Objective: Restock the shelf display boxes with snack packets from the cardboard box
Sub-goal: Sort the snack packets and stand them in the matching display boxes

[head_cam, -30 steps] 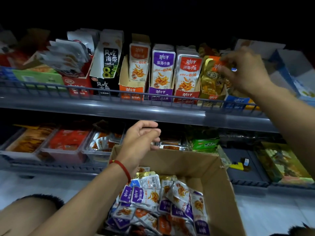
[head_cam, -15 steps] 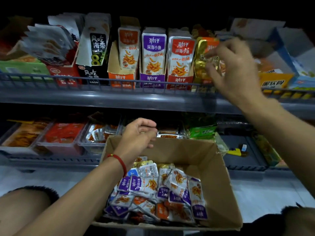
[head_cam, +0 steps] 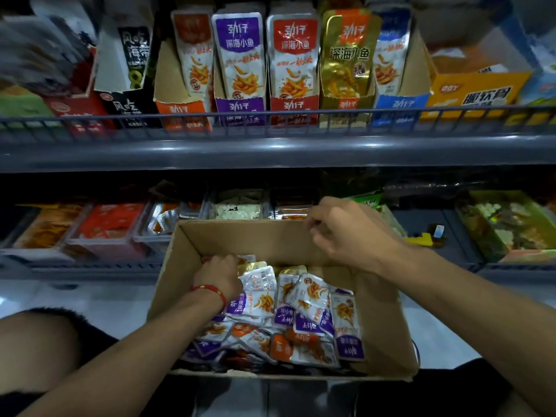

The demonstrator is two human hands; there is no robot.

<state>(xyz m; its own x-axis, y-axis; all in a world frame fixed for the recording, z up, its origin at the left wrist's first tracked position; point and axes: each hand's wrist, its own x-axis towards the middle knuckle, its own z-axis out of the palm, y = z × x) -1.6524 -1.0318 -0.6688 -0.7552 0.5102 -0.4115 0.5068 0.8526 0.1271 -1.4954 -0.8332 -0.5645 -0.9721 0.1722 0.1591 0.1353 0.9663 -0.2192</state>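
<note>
An open cardboard box (head_cam: 391,326) sits in front of me, holding several small snack packets (head_cam: 307,314) in purple, orange and white. My left hand (head_cam: 221,275), with a red string at the wrist, reaches down into the packets at the box's far left corner; its fingers are hidden. My right hand (head_cam: 346,233) hovers over the box's far rim with loosely curled fingers and nothing in it. On the upper shelf stand display boxes with upright packets: orange (head_cam: 180,111), purple (head_cam: 240,108), red (head_cam: 293,106), gold (head_cam: 346,103) and blue (head_cam: 397,103).
A wire rail and grey shelf edge (head_cam: 270,149) run in front of the display boxes. A yellow carton (head_cam: 475,91) stands to their right. The lower shelf behind the box holds clear tubs (head_cam: 111,233) of snacks and a green tray (head_cam: 511,230).
My right hand has come down from the gold display box to the cardboard box's far rim. My left hand has dropped from the rim into the packets. The view has moved closer.
</note>
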